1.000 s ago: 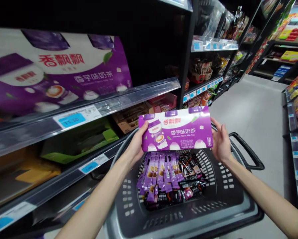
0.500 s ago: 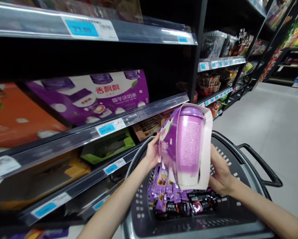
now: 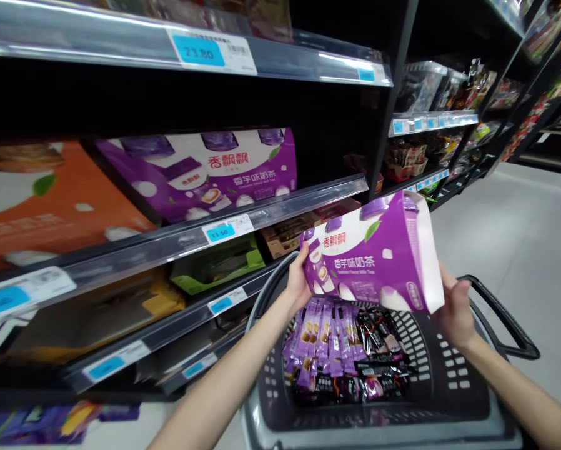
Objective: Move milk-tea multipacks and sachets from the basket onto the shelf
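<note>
A purple and white carton of milk tea cups [image 3: 369, 256] is held tilted above the shopping basket [image 3: 449, 400]. My left hand [image 3: 299, 278] grips its left end, fingers partly hidden behind the carton. At the opposite end, my right hand [image 3: 456, 309] holds the white back edge, with some fingers out of sight behind it. Below the carton, purple snack sachets [image 3: 325, 337] and black-wrapped sachets [image 3: 378, 375] lie in the basket.
On the shelf to the left stand a matching purple carton [image 3: 205, 175] and an orange carton [image 3: 55, 206]. Price tags line the shelf edge [image 3: 308, 203]. The basket's black handle [image 3: 505, 319] sticks out to the right, over the pale floor [image 3: 510, 231].
Both hands have turned the carton from its cup-showing end so its printed front now faces me. More of the sachets in the basket show beneath it.
</note>
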Motion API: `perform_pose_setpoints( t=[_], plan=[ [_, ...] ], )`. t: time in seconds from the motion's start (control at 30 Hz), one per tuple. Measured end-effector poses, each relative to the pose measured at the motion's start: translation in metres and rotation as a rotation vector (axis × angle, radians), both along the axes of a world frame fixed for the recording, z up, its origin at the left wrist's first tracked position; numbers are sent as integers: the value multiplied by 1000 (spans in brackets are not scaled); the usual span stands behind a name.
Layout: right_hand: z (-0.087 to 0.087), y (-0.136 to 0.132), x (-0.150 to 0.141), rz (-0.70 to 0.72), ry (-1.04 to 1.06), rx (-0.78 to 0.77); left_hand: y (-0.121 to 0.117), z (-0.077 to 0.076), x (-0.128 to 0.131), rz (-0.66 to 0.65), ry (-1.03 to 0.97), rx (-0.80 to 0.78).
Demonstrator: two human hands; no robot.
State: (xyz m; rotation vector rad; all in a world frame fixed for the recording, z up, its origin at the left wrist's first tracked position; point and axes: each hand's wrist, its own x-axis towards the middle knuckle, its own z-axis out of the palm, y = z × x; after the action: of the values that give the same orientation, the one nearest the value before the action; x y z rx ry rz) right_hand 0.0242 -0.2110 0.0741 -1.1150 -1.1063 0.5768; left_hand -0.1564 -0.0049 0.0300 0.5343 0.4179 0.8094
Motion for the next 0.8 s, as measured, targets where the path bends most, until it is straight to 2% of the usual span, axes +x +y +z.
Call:
perform_pose_setpoints(
  t=[0.1,0.17,0.3,0.37,0.6,0.7,0.8],
  plan=[
    [9,9,17,50,250,-28,0,-1,1,54,39,48],
    [7,14,31,78,272,-96,-1,-3,2,103,84,110],
    [-14,19,56,-57,125,-281,-1,-6,-1,181,179,299],
    [-24,19,64,-133,42,-338,0,-4,-4,174,223,394],
    [-26,20,85,-176,-61,-259,-11,10,-11,62,252,759],
    [-29,23,91,-170,-108,-264,-18,13,-12,139,287,838],
    [-32,25,96,-129,-249,-253,-21,18,-14,223,316,934]
  ],
)
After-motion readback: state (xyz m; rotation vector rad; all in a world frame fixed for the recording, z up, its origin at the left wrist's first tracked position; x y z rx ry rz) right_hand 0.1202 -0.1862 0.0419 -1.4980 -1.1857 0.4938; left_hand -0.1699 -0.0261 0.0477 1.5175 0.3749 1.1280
